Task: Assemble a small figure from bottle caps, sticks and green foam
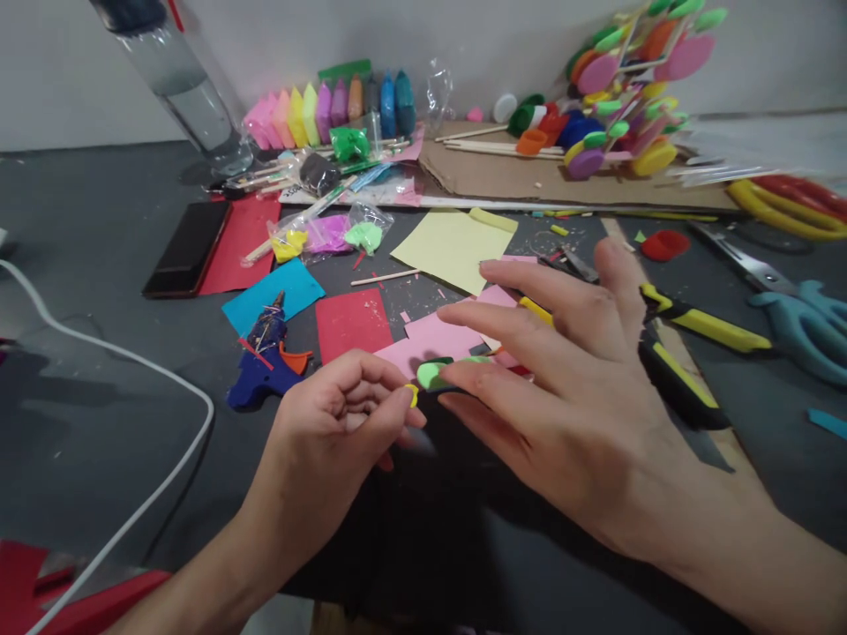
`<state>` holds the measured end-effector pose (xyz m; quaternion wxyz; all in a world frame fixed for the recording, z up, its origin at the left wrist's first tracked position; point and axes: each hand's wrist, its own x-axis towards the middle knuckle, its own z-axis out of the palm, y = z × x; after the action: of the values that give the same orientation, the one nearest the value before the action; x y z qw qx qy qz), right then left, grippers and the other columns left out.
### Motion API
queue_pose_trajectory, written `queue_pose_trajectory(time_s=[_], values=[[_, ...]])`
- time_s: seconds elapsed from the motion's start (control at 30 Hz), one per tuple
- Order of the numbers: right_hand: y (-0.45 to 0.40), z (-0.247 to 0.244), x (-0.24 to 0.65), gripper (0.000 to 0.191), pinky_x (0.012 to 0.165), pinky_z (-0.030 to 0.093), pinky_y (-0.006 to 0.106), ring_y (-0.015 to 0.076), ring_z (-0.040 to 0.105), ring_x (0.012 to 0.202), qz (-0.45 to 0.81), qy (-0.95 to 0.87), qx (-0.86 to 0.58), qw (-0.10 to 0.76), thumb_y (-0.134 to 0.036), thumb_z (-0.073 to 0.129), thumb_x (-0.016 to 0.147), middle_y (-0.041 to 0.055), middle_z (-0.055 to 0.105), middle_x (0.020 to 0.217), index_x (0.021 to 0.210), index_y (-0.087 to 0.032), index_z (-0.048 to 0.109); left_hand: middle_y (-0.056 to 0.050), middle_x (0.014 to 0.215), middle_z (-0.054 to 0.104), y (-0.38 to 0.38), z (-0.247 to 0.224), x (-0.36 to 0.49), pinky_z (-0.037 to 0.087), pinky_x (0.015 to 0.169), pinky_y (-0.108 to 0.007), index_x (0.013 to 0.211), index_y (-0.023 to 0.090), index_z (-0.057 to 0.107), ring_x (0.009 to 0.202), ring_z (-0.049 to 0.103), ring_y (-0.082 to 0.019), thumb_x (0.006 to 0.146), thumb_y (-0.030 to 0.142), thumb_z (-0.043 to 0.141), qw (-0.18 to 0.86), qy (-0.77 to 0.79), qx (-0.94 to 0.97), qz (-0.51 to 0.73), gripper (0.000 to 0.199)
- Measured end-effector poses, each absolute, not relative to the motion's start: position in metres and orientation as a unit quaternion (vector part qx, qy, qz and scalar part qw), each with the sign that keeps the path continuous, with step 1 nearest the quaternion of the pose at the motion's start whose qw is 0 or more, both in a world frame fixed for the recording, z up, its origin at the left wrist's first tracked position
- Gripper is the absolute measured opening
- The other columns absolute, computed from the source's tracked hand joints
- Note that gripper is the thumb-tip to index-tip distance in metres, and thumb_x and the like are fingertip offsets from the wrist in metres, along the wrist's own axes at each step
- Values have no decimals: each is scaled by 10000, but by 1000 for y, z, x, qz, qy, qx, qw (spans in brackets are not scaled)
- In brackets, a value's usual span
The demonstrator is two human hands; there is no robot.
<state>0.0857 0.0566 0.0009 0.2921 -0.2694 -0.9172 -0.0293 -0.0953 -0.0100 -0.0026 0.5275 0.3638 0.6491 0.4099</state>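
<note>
My left hand (pixel 354 410) is closed in a pinch on a small yellow piece (pixel 413 395), perhaps modelling clay; most of it is hidden by the thumb and fingers. To the right, my right hand (pixel 562 388) is raised over the table with its fingers spread. A light green rounded piece (pixel 430 375) shows just beyond its fingertips, partly covered by them; whether a finger touches it I cannot tell. Pink paper (pixel 437 339) lies behind both hands. A blue glue gun (pixel 265 362) rests on its side left of my left hand.
Blue-handled scissors (pixel 804 326) and a yellow-and-black handled tool (pixel 718 324) lie at the right. Coloured clay packs (pixel 331 115), a water bottle (pixel 189 101) and a stick model with coloured discs (pixel 628 97) stand at the back. A white cable (pixel 191 384) crosses the left side.
</note>
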Motion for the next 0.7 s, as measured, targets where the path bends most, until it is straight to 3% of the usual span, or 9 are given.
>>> queue_pose_trajectory(time_s=[0.5, 0.7], values=[[56, -7, 80, 185, 1256, 90, 550, 301, 532, 1317, -47, -918, -279, 278, -175, 618, 888, 4, 734, 1166, 714, -236, 636, 36, 582, 678, 7, -5, -89, 378, 349, -119, 741, 199, 584, 468, 609, -91, 838, 308, 660, 539, 665, 365, 366, 165], [54, -8, 81, 187, 1246, 104, 592, 299, 539, 1306, -42, -921, -271, 278, -162, 615, 888, 5, 729, 1176, 714, -230, 630, 41, 591, 674, 5, -6, -90, 401, 371, -130, 744, 203, 587, 461, 588, -84, 861, 326, 646, 513, 675, 398, 351, 180]])
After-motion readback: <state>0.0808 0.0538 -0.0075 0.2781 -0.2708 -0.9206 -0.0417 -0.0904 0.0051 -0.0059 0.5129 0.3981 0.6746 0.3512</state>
